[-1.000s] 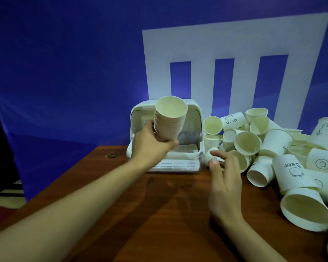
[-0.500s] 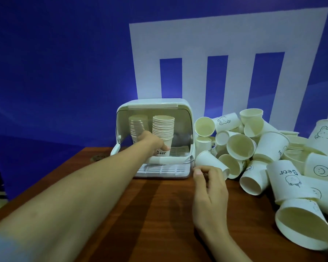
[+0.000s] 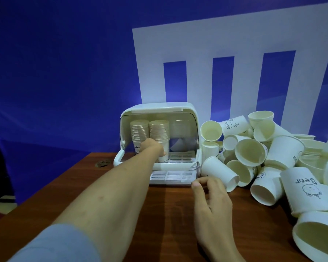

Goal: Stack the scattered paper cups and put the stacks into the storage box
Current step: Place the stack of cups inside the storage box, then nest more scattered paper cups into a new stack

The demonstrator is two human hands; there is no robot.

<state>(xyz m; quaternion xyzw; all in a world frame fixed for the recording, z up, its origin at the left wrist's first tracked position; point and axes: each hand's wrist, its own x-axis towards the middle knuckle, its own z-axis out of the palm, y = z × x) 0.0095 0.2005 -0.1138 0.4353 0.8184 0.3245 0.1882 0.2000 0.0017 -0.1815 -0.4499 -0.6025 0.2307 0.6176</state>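
**Stack set inside box, left hand on it**

While the wooden table [image 3: 121, 195] carries a loose cup pile [image 3: 273, 157] at right, the white storage box [image 3: 159, 110] stands open at far centre with two cup stacks inside. Left hand [image 3: 151, 148] grasps the right stack [image 3: 158, 131]; the left stack [image 3: 139, 132] stands just beside. Right hand [image 3: 210, 197] hovers near, fingers relaxed, holding nothing.

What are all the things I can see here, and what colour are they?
storage box: one, white, lid up, back of the table
cup stacks: two, cream, upright side by side inside the box
loose paper cups: many, white, piled right of the box
table: one, brown wood
backdrop: blue with a white pattern
left hand: one, reaching into the box, holding the right stack
right hand: one, fingers loose, beside a tipped cup
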